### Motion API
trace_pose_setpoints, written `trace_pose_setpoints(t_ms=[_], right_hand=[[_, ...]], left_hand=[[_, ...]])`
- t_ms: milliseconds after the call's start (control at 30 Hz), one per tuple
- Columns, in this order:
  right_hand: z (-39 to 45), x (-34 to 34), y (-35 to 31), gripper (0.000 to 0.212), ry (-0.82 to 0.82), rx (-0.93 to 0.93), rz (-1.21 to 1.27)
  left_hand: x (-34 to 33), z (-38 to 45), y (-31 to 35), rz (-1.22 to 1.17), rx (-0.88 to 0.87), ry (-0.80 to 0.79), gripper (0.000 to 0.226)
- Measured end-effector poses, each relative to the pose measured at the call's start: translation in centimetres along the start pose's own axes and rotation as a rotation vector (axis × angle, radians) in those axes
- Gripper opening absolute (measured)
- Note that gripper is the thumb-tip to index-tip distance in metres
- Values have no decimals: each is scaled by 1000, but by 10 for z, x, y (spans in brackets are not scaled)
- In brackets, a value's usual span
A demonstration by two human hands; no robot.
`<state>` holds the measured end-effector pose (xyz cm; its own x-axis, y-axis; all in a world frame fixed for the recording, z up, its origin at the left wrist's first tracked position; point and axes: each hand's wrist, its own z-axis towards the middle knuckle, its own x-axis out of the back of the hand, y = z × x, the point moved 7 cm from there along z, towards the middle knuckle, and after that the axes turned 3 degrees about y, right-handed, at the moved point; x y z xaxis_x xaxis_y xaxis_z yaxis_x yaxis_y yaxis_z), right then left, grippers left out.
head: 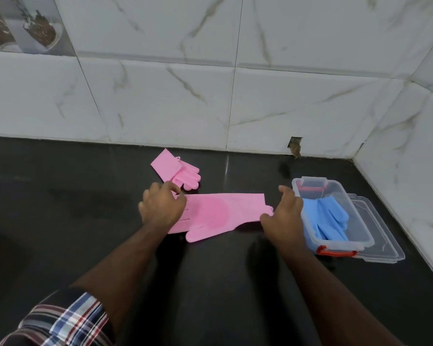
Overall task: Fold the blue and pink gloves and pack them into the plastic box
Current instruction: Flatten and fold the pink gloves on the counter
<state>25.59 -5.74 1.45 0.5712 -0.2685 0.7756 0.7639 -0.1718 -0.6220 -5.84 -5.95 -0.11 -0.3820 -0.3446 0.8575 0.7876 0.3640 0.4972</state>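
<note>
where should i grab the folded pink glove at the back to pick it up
Pinch the folded pink glove at its doubled cuff end, the squarer stiff-looking part on the left, coming from above. The fingers trail loose toward the right and would likely flop open. The left hand is nearest; it rests on the flat pink glove.

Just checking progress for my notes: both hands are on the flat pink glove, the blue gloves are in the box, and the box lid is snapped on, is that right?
Not quite: the plastic box is open, and its clear lid lies on the counter against its right side, as the head view shows. The rest holds: the left hand and right hand are on the flat pink glove, and the blue gloves are in the box.
</note>
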Motion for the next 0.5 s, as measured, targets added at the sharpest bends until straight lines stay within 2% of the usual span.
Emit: trace_pose_setpoints(t_ms=[100, 167, 233, 333, 500], right_hand=[[-4, -11, -1, 58, -135, 128, -269], [-7, -26, -2, 45, -309, 198, -232], [-9, -37, -2, 43, -415, 252, -252], [-4, -41, 4, 42, -447, 283, -420], [9, -34, 18, 30, -449, 319, -613]], left_hand=[[-20, -8, 12, -152, -186, -191, 13], [-37, -21, 24, -165, -288, -390, 11], [-52, -36, 34, -54, -396, -527, 15], [-64, -47, 35, 141, -468, -573, 38], [-63, -48, 41, 164, -563, -495, 22]])
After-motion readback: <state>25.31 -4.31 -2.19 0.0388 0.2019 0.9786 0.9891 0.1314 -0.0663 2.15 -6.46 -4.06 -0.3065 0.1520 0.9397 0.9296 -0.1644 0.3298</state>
